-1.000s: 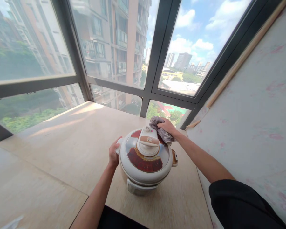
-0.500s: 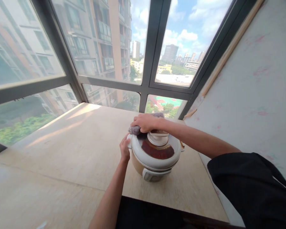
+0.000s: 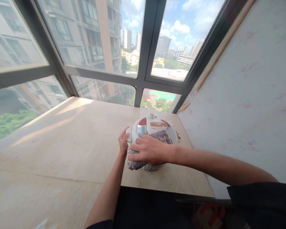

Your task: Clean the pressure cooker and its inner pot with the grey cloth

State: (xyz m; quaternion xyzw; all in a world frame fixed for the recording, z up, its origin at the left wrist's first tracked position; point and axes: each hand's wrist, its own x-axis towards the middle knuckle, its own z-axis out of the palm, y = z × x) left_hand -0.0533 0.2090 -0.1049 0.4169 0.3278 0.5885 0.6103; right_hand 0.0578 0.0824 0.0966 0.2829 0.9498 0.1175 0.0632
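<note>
An electric pressure cooker (image 3: 153,119), white with reddish-brown lid panels, stands on a pale wooden surface. My left hand (image 3: 123,140) grips the white side handle (image 3: 128,135) at the cooker's left. Under my right hand (image 3: 150,149) lies a grey-brown fuzzy cloth (image 3: 161,136), pressed against the near part of the lid and its front edge. My right fingers are bent over the cloth, which sticks out past them to the left and behind the hand. Cloth and hand hide most of the cooker's front.
Windows with dark frames (image 3: 140,79) rise behind the wooden surface (image 3: 85,133). A papered wall (image 3: 248,111) stands close on the right. Below the near edge, a bag with red handles (image 3: 209,213) shows in shadow.
My right hand and the cloth have moved from the far side of the lid toward me, onto its near side. My left hand stays on the handle. The view has shifted slightly.
</note>
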